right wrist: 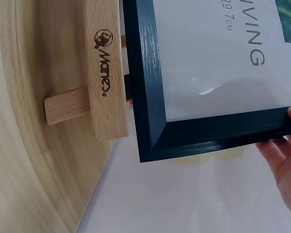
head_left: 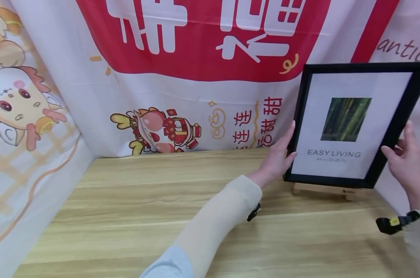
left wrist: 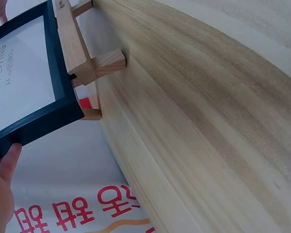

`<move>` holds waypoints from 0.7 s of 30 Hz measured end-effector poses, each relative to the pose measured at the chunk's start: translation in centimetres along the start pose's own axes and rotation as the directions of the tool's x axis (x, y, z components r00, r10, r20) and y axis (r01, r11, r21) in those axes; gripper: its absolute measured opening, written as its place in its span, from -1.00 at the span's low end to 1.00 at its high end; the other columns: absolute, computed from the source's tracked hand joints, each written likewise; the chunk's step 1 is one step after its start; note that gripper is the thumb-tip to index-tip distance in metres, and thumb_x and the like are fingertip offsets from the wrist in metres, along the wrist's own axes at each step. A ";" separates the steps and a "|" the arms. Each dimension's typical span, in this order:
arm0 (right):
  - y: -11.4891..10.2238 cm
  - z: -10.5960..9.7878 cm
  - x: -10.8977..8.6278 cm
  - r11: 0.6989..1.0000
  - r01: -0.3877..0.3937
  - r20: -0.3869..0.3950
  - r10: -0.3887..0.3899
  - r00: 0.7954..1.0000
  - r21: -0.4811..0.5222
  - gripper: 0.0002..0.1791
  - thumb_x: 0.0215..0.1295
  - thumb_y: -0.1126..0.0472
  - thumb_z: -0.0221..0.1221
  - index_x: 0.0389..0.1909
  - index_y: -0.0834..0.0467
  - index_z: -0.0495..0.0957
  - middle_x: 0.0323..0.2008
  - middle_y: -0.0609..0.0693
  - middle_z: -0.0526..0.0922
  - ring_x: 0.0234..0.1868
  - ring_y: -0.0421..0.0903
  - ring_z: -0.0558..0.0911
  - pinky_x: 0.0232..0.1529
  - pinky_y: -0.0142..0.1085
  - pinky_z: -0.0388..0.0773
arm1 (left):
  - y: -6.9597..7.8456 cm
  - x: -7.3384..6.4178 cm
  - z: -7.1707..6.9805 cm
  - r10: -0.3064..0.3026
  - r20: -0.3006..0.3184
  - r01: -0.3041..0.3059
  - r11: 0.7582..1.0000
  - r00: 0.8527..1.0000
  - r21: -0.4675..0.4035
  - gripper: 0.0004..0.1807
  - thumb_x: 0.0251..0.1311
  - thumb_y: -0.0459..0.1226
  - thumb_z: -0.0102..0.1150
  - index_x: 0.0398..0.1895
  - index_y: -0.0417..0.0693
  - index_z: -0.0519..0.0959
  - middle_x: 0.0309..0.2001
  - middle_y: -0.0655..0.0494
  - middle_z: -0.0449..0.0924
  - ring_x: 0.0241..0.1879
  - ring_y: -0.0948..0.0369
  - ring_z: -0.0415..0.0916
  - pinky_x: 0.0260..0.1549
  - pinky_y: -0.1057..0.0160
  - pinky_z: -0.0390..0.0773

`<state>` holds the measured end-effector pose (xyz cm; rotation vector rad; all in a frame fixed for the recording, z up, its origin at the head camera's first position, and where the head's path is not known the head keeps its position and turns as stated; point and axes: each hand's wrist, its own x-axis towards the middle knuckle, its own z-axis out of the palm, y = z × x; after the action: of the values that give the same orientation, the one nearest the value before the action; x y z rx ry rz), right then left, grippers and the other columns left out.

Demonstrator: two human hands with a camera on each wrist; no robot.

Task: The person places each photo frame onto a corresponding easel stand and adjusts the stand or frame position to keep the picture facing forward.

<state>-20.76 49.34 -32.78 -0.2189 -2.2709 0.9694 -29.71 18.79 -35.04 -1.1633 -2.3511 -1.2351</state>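
Observation:
A black picture frame [head_left: 341,166] with a white insert reading "EASY LIVING" stands tilted back on a small wooden easel [head_left: 329,189]. My left hand [head_left: 275,158] grips the frame's left side, thumb toward the front. On the opposite side my right hand [head_left: 408,164] holds the edge, its thumb on the front face. In the right wrist view the frame's bottom corner [right wrist: 155,145] sits by the easel's ledge [right wrist: 106,73], which bears a burned-in logo. The left wrist view shows the easel's foot [left wrist: 109,63] on the tabletop. Most of the easel is hidden behind the frame.
A wood-grain table [head_left: 154,200] stretches to the left and front. A white and red printed cloth [head_left: 203,77] hangs behind it, and another cloth with a cartoon animal [head_left: 19,104] hangs along the left side.

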 end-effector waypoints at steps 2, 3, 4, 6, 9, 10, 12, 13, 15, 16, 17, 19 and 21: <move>0.3 0.1 0.3 1.000 -0.010 0.016 0.010 1.000 -0.006 -0.15 0.45 0.37 -0.11 0.53 -0.31 -0.27 0.45 0.27 0.10 0.27 -0.24 0.29 0.31 -0.35 0.25 | 0.0 0.2 0.1 -0.007 -0.001 0.007 1.000 1.000 0.015 0.06 0.31 -0.33 0.16 0.54 0.34 -0.42 0.51 0.30 -0.16 0.40 0.39 -0.02 0.28 0.52 0.01; 0.4 0.1 0.5 1.000 -0.013 0.025 0.014 1.000 -0.010 -0.15 0.45 0.36 -0.10 0.53 -0.31 -0.28 0.44 0.30 0.10 0.27 -0.22 0.30 0.30 -0.36 0.25 | 0.0 0.2 0.2 -0.011 -0.004 0.011 1.000 1.000 0.023 0.06 0.31 -0.33 0.16 0.54 0.34 -0.42 0.51 0.29 -0.14 0.40 0.38 0.00 0.28 0.52 0.02; 0.6 0.2 0.6 1.000 -0.021 0.039 0.022 0.999 -0.008 -0.15 0.46 0.35 -0.11 0.52 -0.32 -0.29 0.43 0.32 0.10 0.28 -0.19 0.30 0.30 -0.35 0.25 | 0.0 0.3 0.2 -0.014 -0.007 0.014 0.999 1.000 0.031 0.05 0.32 -0.32 0.16 0.54 0.33 -0.41 0.51 0.27 -0.12 0.40 0.37 0.01 0.28 0.51 0.03; 0.8 0.3 1.0 0.999 -0.035 0.062 0.035 0.997 -0.005 -0.15 0.46 0.34 -0.11 0.51 -0.35 -0.30 0.43 0.33 0.09 0.28 -0.15 0.31 0.30 -0.33 0.27 | 0.0 0.4 0.3 -0.031 -0.010 0.032 0.999 0.999 0.037 0.04 0.32 -0.31 0.16 0.54 0.34 -0.41 0.51 0.26 -0.09 0.40 0.36 0.03 0.28 0.51 0.04; 1.1 0.3 1.3 0.999 -0.048 0.095 0.048 0.994 -0.006 -0.15 0.47 0.32 -0.11 0.50 -0.39 -0.31 0.43 0.34 0.08 0.25 -0.12 0.34 0.26 -0.38 0.30 | -0.1 0.5 0.6 -0.065 -0.009 0.065 0.997 0.998 0.041 0.02 0.34 -0.29 0.14 0.53 0.37 -0.39 0.51 0.29 -0.06 0.39 0.38 0.05 0.28 0.50 0.06; 1.2 0.3 1.4 0.999 -0.052 0.108 0.053 0.993 -0.006 -0.15 0.47 0.31 -0.11 0.50 -0.39 -0.32 0.42 0.37 0.10 0.21 -0.14 0.37 0.23 -0.42 0.32 | -0.1 0.5 0.7 -0.075 -0.010 0.076 0.996 0.997 0.038 0.01 0.34 -0.29 0.14 0.54 0.38 -0.38 0.51 0.29 -0.05 0.39 0.38 0.06 0.28 0.50 0.07; 1.5 0.3 1.6 0.999 -0.046 0.127 0.045 0.991 0.008 -0.15 0.46 0.31 -0.09 0.51 -0.36 -0.31 0.38 0.43 0.14 0.09 -0.25 0.42 0.09 -0.59 0.34 | -0.2 0.5 0.9 -0.092 -0.015 0.092 0.995 0.996 0.031 -0.01 0.35 -0.29 0.13 0.54 0.38 -0.35 0.50 0.31 -0.04 0.38 0.38 0.09 0.28 0.50 0.09; 1.5 0.4 1.7 0.999 -0.046 0.137 0.043 0.990 0.020 -0.15 0.46 0.32 -0.09 0.51 -0.35 -0.31 0.35 0.47 0.16 0.04 -0.31 0.41 0.02 -0.64 0.34 | -0.2 0.5 1.0 -0.093 -0.021 0.093 0.995 0.995 0.034 -0.02 0.35 -0.29 0.13 0.55 0.37 -0.34 0.50 0.31 -0.03 0.37 0.37 0.10 0.27 0.50 0.10; 1.7 0.4 1.9 0.999 -0.040 0.150 0.035 0.988 0.033 -0.15 0.46 0.31 -0.08 0.52 -0.32 -0.31 0.32 0.51 0.18 -0.04 -0.40 0.38 -0.11 -0.71 0.33 | -0.3 0.5 1.1 -0.090 -0.034 0.091 0.995 0.995 0.033 -0.02 0.35 -0.30 0.13 0.55 0.36 -0.32 0.50 0.30 -0.03 0.37 0.36 0.12 0.27 0.50 0.12; 1.7 0.3 1.9 0.998 -0.037 0.151 0.030 0.988 0.045 -0.15 0.45 0.32 -0.07 0.53 -0.31 -0.30 0.32 0.50 0.18 -0.06 -0.43 0.37 -0.18 -0.74 0.32 | -0.3 0.5 1.1 -0.090 -0.039 0.091 0.995 0.995 0.029 -0.02 0.34 -0.30 0.13 0.55 0.36 -0.31 0.50 0.30 -0.02 0.36 0.35 0.14 0.27 0.49 0.13; 1.7 0.3 2.0 0.998 -0.034 0.151 0.025 0.988 0.058 -0.15 0.45 0.33 -0.07 0.53 -0.29 -0.28 0.33 0.50 0.17 -0.04 -0.42 0.38 -0.19 -0.74 0.31 | -0.3 0.5 1.1 -0.089 -0.043 0.090 0.995 0.995 0.032 -0.02 0.34 -0.31 0.14 0.55 0.35 -0.31 0.50 0.29 -0.01 0.35 0.34 0.17 0.26 0.50 0.14; 1.7 0.3 1.9 0.998 -0.031 0.156 0.022 0.988 0.059 -0.15 0.45 0.33 -0.07 0.53 -0.29 -0.29 0.39 0.43 0.12 0.05 -0.37 0.38 -0.18 -0.74 0.30 | -0.3 0.4 1.0 -0.084 -0.048 0.086 0.996 0.995 0.037 -0.02 0.34 -0.31 0.15 0.56 0.34 -0.30 0.50 0.27 0.01 0.33 0.32 0.20 0.25 0.50 0.15; 1.7 0.4 1.8 0.998 -0.025 0.152 0.017 0.988 0.054 -0.16 0.46 0.31 -0.07 0.54 -0.27 -0.27 0.42 0.37 0.09 0.07 -0.33 0.38 -0.19 -0.74 0.29 | -0.3 0.3 1.0 -0.088 -0.047 0.089 0.995 0.995 0.034 -0.01 0.33 -0.31 0.15 0.56 0.34 -0.30 0.50 0.27 0.02 0.33 0.31 0.22 0.24 0.50 0.16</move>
<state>-22.60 51.01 -33.28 -0.1495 -2.3793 1.0921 -30.00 19.64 -35.63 -1.0192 -2.4047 -1.2283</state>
